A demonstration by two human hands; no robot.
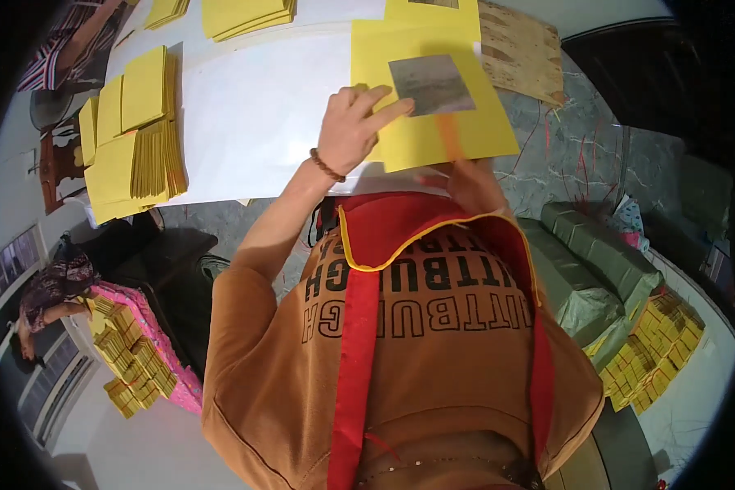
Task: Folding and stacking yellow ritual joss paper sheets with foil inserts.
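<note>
In front of me lies a yellow paper sheet (416, 147) with a grey square patch (433, 84) on it. My left hand (355, 131), a brown beaded bracelet at its wrist, rests over the sheet's left side. Its fingers are apart, and one fingertip touches the patch's lower left corner. At the sheet's near edge is my right hand (472, 186), smeared by motion, so its fingers cannot be made out. A blurred orange strip (449, 137) runs from near that hand toward the patch; its kind is unclear.
Stacks of folded yellow paper (143, 94) stand on the left of the white table (253, 106), with more (249, 16) at its far side. A wooden board (521, 53) is at the right. Bundled yellow stacks lie lower left (131, 351) and lower right (653, 351). Other people are at left.
</note>
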